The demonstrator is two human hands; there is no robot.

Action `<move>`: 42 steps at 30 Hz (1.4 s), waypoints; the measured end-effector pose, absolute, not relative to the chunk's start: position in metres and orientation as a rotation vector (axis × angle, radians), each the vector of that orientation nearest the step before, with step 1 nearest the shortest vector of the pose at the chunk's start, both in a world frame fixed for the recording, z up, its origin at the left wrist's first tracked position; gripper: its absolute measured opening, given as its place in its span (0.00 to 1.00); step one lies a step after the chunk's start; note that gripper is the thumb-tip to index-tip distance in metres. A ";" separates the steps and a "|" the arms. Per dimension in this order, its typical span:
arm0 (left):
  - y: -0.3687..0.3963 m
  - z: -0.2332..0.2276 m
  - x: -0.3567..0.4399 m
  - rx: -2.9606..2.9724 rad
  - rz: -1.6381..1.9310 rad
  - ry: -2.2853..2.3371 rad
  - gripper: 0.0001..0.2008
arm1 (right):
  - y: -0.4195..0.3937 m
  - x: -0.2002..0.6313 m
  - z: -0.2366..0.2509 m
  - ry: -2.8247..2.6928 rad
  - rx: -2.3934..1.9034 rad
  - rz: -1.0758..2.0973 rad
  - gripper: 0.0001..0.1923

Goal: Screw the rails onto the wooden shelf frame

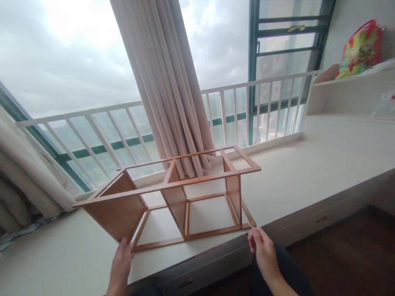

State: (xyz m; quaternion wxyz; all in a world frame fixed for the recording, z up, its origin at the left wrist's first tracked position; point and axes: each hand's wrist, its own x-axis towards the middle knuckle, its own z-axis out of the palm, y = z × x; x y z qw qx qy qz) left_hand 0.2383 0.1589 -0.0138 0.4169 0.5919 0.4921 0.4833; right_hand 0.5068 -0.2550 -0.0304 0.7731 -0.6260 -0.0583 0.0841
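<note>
A brown wooden shelf frame [174,199] lies on its side on the white window-seat top, its boards standing between an upper and a lower open frame. At its near left corner my left hand [121,261] grips the end of the frame, fingers against the outer board and partly hidden. Beside the near right corner, my right hand [261,250] is closed in a pinch. A thin pale tip pokes out above those fingers toward the corner, too small to name.
Behind the frame hang a beige curtain [168,82] and a white railing [234,107] along the window. A white shelf unit [327,98] at the right carries a colourful bag [361,51]. Drawers [322,219] line the seat's front, above a dark floor [348,250].
</note>
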 end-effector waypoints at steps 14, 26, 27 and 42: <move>0.064 -0.029 0.300 1.671 0.947 0.985 0.37 | -0.243 0.530 -0.068 -0.156 -1.391 0.380 0.32; 0.089 -0.043 0.285 1.905 0.865 1.126 0.36 | -0.229 0.530 -0.078 -0.278 -1.478 0.470 0.36; 0.092 -0.045 0.282 1.904 0.870 1.126 0.35 | -0.226 0.529 -0.076 -0.292 -1.486 0.473 0.36; 0.110 -0.048 0.236 1.839 0.868 1.193 0.34 | -0.165 0.520 -0.068 -0.466 -1.576 0.476 0.32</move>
